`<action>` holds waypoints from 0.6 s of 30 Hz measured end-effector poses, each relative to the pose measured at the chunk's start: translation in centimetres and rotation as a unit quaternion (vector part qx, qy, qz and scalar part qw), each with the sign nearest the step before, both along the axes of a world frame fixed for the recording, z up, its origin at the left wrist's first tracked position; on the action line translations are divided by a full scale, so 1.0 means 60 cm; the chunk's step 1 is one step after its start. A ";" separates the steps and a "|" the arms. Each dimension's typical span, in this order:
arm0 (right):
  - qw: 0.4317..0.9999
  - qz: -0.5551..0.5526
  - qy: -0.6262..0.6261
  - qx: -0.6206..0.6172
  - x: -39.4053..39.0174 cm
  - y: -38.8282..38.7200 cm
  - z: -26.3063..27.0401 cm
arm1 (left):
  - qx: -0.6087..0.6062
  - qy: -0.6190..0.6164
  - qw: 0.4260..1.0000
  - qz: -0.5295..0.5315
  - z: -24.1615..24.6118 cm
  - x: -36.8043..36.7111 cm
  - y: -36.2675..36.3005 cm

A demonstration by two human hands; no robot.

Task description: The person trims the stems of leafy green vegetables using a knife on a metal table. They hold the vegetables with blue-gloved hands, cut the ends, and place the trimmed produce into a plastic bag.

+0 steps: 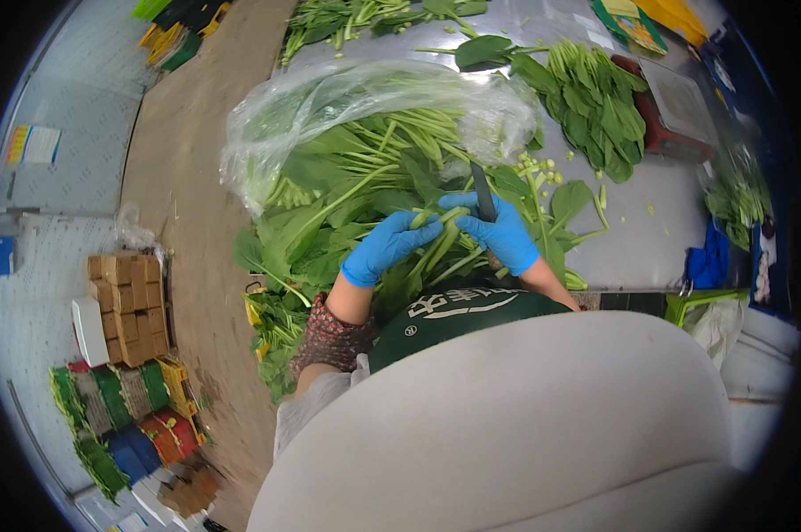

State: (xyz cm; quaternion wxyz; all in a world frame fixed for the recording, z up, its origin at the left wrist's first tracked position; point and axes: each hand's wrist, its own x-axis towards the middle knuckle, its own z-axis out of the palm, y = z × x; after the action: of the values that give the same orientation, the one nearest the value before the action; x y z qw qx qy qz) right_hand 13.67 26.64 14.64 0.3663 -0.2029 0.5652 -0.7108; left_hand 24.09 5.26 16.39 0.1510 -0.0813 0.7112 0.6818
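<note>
Both my hands wear blue gloves over a heap of leafy green vegetables (334,213) on the metal table. My left hand (393,245) has its thumb and fingers closed on green stems (445,233). Close to its right, my right hand (497,229) holds a knife (483,189), whose dark blade points up and away from me; its thumb and fingertips also touch the stems. A clear plastic bag (347,90) lies partly over the heap's far side. Small cut stem ends (540,174) are scattered to the right of the heap.
A bunch of leafy greens (590,110) lies beside a red weighing scale (676,110) on the metal table (639,246). More greens (374,16) lie at the far edge. On the left, cardboard boxes (131,299) and coloured crates (127,405) stand along the floor. A green crate (699,312) stands at right.
</note>
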 end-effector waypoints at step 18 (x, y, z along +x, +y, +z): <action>0.874 -0.020 0.371 0.314 -0.035 0.058 -0.152 | -0.576 0.120 0.790 0.171 -0.091 -0.069 -0.212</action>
State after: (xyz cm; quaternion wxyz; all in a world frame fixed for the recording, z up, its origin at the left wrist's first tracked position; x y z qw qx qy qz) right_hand 11.58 30.13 5.50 0.1596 -0.3148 0.8569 -0.3758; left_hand 19.93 -7.44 10.94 -0.1293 -0.1909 0.9590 0.1649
